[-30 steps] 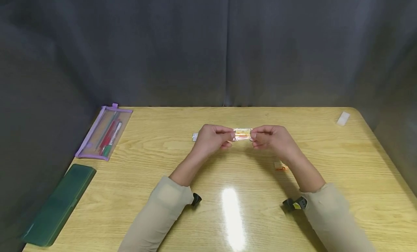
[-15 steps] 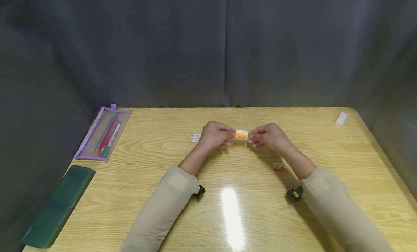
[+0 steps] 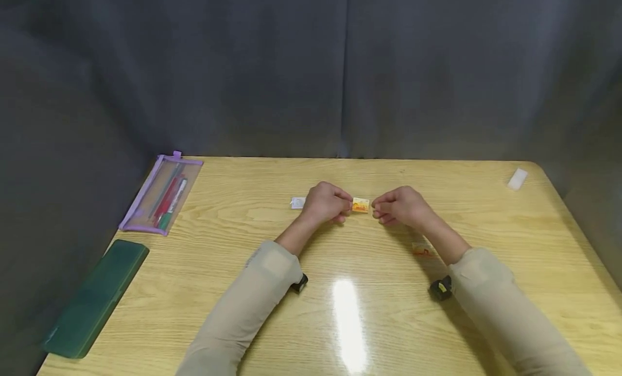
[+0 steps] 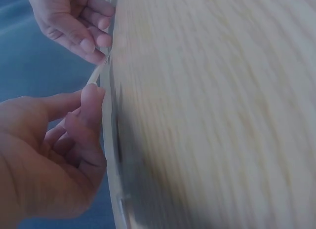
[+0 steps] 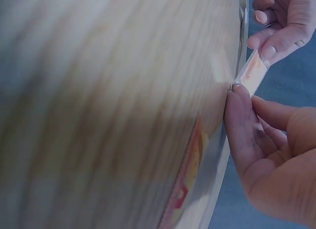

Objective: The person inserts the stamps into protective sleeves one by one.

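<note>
My left hand (image 3: 326,203) pinches the left end of a small flat card (image 3: 360,205) with a yellow and orange picture, apparently with a clear border. At the card's other end is my right hand (image 3: 402,207), thumb and fingertips meeting at its edge. In the right wrist view the card (image 5: 253,73) stretches slantwise between both hands, close to the tabletop. The left wrist view shows it almost edge-on, as a thin strip (image 4: 97,75). Beside my left hand lies a small white printed piece (image 3: 297,202), partly covered. Below my right wrist lies another orange-printed clear piece (image 3: 424,250).
A purple-edged mesh pouch (image 3: 162,195) with pens lies at the table's left, above a long green case (image 3: 97,299). Near the far right corner sits a small white block (image 3: 517,179). Dark curtains (image 3: 243,73) hang behind the wooden table (image 3: 379,322).
The card's bright glint has gone and its orange picture now shows plainly. My hands have lowered it slightly, and a little more gap shows between its picture and my right fingers.
</note>
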`<state>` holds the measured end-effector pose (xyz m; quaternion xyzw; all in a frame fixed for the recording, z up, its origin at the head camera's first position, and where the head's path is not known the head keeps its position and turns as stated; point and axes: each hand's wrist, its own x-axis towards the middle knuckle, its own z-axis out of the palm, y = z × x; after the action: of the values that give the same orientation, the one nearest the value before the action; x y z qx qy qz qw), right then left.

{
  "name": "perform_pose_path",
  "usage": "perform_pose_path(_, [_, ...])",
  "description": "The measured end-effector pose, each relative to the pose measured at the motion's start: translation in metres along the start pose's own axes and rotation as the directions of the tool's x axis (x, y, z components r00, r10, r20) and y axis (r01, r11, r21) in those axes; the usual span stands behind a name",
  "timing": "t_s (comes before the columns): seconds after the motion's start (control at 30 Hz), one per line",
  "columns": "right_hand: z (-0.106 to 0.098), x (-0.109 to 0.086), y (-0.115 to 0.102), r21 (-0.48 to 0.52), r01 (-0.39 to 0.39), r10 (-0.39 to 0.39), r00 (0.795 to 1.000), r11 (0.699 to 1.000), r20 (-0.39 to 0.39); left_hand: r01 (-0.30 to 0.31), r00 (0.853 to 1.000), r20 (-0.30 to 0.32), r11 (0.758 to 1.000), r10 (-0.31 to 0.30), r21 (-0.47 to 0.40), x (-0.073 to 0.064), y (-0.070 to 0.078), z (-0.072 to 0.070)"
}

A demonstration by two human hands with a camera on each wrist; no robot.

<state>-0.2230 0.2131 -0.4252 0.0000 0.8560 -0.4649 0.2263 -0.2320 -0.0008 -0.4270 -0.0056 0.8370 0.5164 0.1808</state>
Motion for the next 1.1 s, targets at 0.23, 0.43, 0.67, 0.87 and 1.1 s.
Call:
perform_pose_path(0.23, [0.001, 0.005, -0.006, -0.022, 0.010, -0.009, 1.000, 1.000, 0.008, 0.001, 1.000, -0.005, 0.996, -0.001, 0.095, 0.000, -0.001, -0.005])
perform_pose_path(0.43, [0.002, 0.006, -0.005, -0.028, 0.002, -0.002, 1.000, 1.000, 0.005, -0.014, 1.000, 0.005, 0.990, 0.013, 0.143, 0.000, -0.001, -0.006])
perform_pose_path(0.67, [-0.002, 0.000, -0.003, -0.013, 0.032, -0.032, 0.999, 0.999, 0.008, -0.036, 0.999, 0.000, 0.983, 0.037, 0.180, -0.002, -0.001, -0.012])
perform_pose_path(0.87, [-0.012, -0.016, -0.002, -0.098, 0.075, -0.080, 0.996, 0.992, -0.046, -0.154, 0.988, 0.007, 0.956, 0.157, 0.249, -0.006, 0.000, -0.020])
perform_pose_path(1.1, [-0.033, -0.051, 0.009, -0.112, 0.158, -0.170, 0.980, 0.981, -0.107, -0.336, 0.941, 0.061, 0.898, 0.333, 0.283, -0.015, 0.004, -0.021])
